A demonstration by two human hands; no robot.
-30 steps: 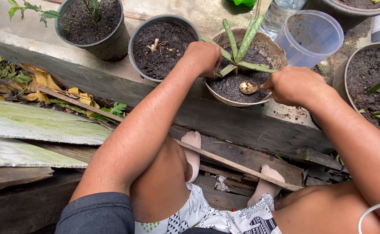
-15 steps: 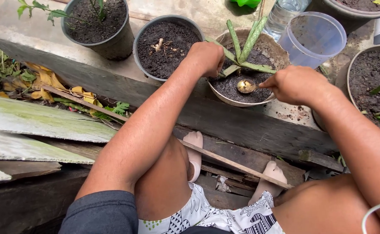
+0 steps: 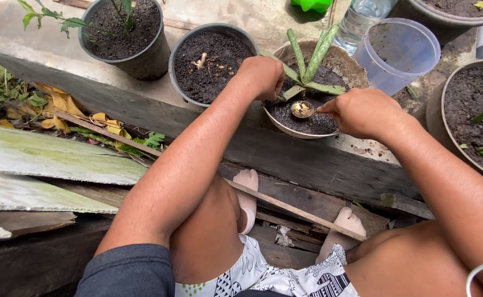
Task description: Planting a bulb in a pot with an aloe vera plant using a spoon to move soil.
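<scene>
Right hand (image 3: 362,113): closed on a spoon (image 3: 302,109), handle hidden in the grip, bowl resting on soil in the pale pot (image 3: 351,63). Left hand (image 3: 261,74): curled at the aloe plant's (image 3: 310,66) base, fingertips out of sight. Beyond: clear plastic cup (image 3: 398,52); bottle (image 3: 360,16), cut off by the frame.

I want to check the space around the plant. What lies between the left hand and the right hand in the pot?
In the head view, the spoon lies between the left hand and right hand, over dark soil, beside the green plant.
</scene>
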